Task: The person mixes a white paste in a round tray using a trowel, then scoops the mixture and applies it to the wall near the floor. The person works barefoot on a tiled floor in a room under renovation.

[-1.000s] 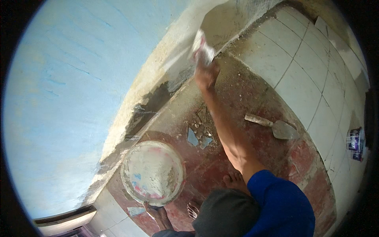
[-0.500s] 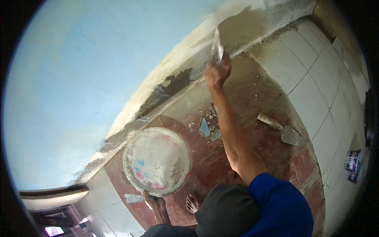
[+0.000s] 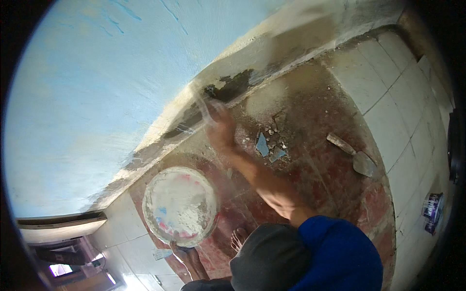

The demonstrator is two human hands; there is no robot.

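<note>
My right hand (image 3: pixel 222 128) reaches to the base of the blue wall (image 3: pixel 121 87), closed on a putty knife (image 3: pixel 203 106). The knife is smeared by motion, and its blade is at the rough strip beside a dark damp patch (image 3: pixel 232 86). My left hand (image 3: pixel 187 257) grips the near rim of a round tub (image 3: pixel 147 203) holding pale wet plaster (image 3: pixel 187 206) with blue and pink specks. A flat scraper blade (image 3: pixel 162 253) sticks out left of that hand; where its handle goes is hidden.
Broken plaster bits (image 3: pixel 272 145) lie on the worn red floor (image 3: pixel 310 169). A trowel (image 3: pixel 361 162) rests on the right. Pale tiles (image 3: pixel 407 111) border the red floor, with a purple-and-white container (image 3: pixel 432 207) on them. My bare foot (image 3: pixel 238 238) is behind the tub's near right side.
My right hand with the putty knife has swept left and nearer along the wall base, onto the dark patch. The left hand stays on the tub's rim. The view has shifted slightly.
</note>
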